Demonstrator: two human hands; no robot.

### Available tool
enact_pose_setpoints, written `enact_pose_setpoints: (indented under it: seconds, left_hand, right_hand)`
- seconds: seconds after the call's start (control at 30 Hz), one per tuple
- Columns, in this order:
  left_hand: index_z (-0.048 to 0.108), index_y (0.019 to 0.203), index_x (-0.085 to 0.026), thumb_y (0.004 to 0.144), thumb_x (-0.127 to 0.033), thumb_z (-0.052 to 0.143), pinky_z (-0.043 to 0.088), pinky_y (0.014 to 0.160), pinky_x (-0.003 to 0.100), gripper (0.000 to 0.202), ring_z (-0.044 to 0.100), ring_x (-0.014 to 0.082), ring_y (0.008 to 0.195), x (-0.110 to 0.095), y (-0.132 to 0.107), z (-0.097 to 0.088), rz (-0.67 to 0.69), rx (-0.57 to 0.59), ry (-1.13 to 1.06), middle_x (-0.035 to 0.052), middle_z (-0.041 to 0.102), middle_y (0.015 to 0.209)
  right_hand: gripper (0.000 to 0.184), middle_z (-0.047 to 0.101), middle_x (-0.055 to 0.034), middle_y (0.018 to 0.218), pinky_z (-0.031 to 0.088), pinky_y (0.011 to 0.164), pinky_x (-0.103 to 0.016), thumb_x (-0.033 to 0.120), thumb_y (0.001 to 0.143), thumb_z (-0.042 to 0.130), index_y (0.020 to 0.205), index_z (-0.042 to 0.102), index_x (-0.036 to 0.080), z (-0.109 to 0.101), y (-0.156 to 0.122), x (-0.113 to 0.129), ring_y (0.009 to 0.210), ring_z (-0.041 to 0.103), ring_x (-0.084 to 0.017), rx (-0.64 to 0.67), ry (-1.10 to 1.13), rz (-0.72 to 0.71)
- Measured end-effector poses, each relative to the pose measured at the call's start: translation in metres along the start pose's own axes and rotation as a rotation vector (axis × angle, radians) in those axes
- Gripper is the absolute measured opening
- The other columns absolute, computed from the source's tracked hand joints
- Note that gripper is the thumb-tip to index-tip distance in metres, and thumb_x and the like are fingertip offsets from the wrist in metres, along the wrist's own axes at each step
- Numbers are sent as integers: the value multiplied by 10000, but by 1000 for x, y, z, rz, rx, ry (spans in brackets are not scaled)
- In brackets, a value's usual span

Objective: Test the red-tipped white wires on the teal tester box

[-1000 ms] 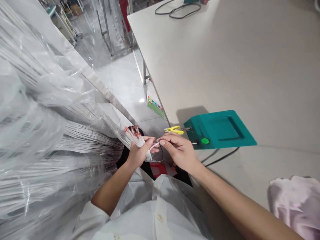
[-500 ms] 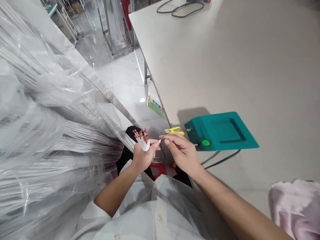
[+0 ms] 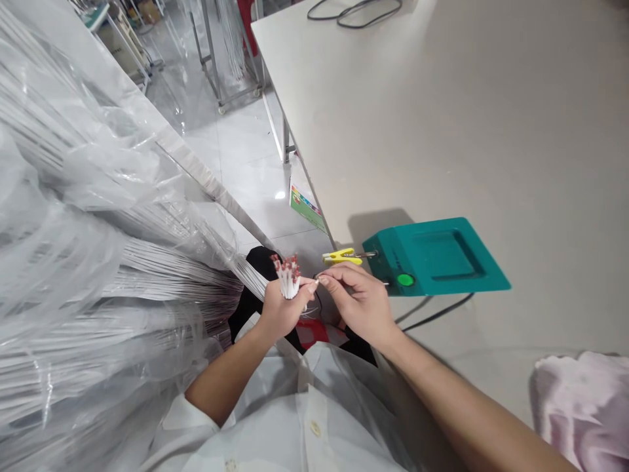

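My left hand [image 3: 282, 308] is closed around a bundle of white wires [image 3: 289, 286] whose tips are reddish brown. Its thumb and forefinger reach right, to the fingertips of my right hand [image 3: 361, 301]. The right hand is pinched, its thumb and forefinger meeting at a small wire end too fine to make out clearly. Just above the right hand, a yellow clip [image 3: 343, 256] hangs on a metal post of the teal box [image 3: 442, 255]. A green round button [image 3: 405, 280] glows on the box's near side.
The box stands at the edge of a pale table [image 3: 466, 137], its black cable [image 3: 437, 314] running below it. Bundles of long white wires [image 3: 167, 275] in clear plastic fill the left. A pinkish cloth [image 3: 584, 406] lies at lower right, a wheeled metal rack [image 3: 216, 65] behind.
The bundle in my left hand has tilted more upright and shifted slightly right. My thumb tips have come closer together, and the small gap between the hands has narrowed.
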State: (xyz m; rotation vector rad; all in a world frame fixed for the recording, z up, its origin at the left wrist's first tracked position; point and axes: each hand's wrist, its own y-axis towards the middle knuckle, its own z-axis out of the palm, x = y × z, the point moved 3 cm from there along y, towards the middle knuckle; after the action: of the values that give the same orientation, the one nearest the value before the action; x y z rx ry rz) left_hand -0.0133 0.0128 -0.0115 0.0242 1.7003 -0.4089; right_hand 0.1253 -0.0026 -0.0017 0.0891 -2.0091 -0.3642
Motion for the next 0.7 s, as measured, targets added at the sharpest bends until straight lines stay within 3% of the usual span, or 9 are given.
enact_pose_setpoints:
  seconds: [0.1,0.23,0.47,0.7]
  left_hand:
    - [595,659,-145,761,-361,565,277,443,219,240,360,63,422,6,0,-3,-32,-50,-123,-50,428,460]
    - [607,711,-141,758,-363,578,241,430,219,228,330,52,417,11,0,-6,-26,-56,-240,-44,446,497]
    - [608,718,-136,770,-364,573,230,418,219,236,315,54,415,12,0,-10,-37,33,-165,-49,416,473]
    - [579,618,-137,747,-355,581,247,437,217,253,345,57,437,2,-1,-14,-44,308,-107,-33,427,481]
  right_hand:
    - [125,607,-35,724,459,644,-292,217,826,512,736,598,205,2,-2,0,690,561,-154,10,-21,-25]
    - [127,586,-37,715,463,634,-294,210,824,496,736,587,210,4,-2,4,689,555,-157,75,-33,-86]
    - [165,629,-80,911,491,707,-311,197,808,540,943,634,209,-16,8,13,803,598,-174,35,-23,-135]
    - [165,625,-39,816,479,654,-256,221,834,514,814,677,235,-18,24,26,718,592,-124,513,45,-252]
